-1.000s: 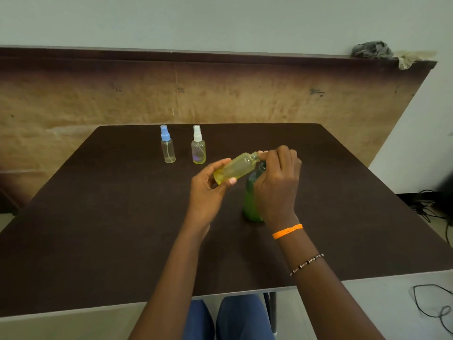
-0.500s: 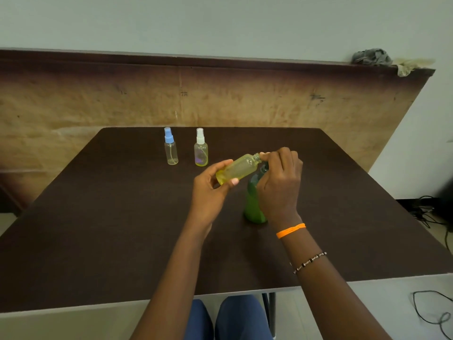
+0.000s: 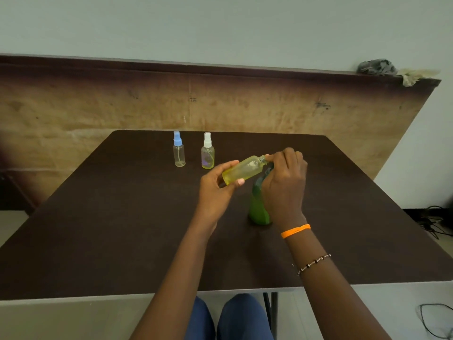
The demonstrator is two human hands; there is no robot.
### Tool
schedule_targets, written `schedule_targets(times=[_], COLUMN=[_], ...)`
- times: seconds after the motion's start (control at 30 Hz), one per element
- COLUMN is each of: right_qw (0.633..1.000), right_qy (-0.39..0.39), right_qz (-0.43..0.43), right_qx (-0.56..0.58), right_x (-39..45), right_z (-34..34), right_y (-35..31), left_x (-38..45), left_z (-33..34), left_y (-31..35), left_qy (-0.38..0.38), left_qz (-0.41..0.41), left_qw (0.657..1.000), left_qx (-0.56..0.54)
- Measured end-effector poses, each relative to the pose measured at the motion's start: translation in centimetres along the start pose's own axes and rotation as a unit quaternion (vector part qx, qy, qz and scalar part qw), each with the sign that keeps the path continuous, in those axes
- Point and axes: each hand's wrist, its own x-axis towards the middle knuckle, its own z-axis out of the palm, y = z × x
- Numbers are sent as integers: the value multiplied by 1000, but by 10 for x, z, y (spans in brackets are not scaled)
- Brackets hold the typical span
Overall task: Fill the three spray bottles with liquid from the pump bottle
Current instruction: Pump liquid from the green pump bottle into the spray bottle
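My left hand (image 3: pixel 215 190) holds a small yellow spray bottle (image 3: pixel 245 168) tilted, with its uncapped neck pointing right. My right hand (image 3: pixel 284 182) is curled over the top of the green pump bottle (image 3: pixel 257 207), which stands on the dark table (image 3: pixel 122 229); its fingertips sit at the yellow bottle's neck. The pump head is hidden under that hand. Farther back stand a clear spray bottle with a blue cap (image 3: pixel 178 149) and a spray bottle with a white cap (image 3: pixel 207 152), both upright.
A wooden board (image 3: pixel 98 106) leans against the wall behind the table. Rags (image 3: pixel 377 67) lie on its top right corner. Cables (image 3: pixel 434 219) lie on the floor to the right. My knees show below the table's front edge.
Both hands and the bottles hold nearly the same pose; only the camera view has shifted slightly.
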Motion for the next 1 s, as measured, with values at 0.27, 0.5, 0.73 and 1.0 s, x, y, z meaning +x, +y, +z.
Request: schedule_targets(times=[0.27, 0.5, 0.73, 1.0], right_qw=[1000, 999, 1000, 998], right_qy=[8, -27, -13, -58], right_qz=[-8, -12, -9, -28], right_qx=[-16, -12, -10, 8], right_x=[-3, 9, -7, 17], right_z=[5, -1, 1, -11], right_y=[5, 0, 2, 0], left_x=[0, 0, 3, 2], left_z=[2, 0, -1, -1], left_y=[-1, 4, 0, 5], left_qy=[9, -2, -4, -6], left_qz=[-9, -13, -18, -16], left_qw=[1000, 1000, 1000, 1000], left_qx=[2, 4, 12, 5])
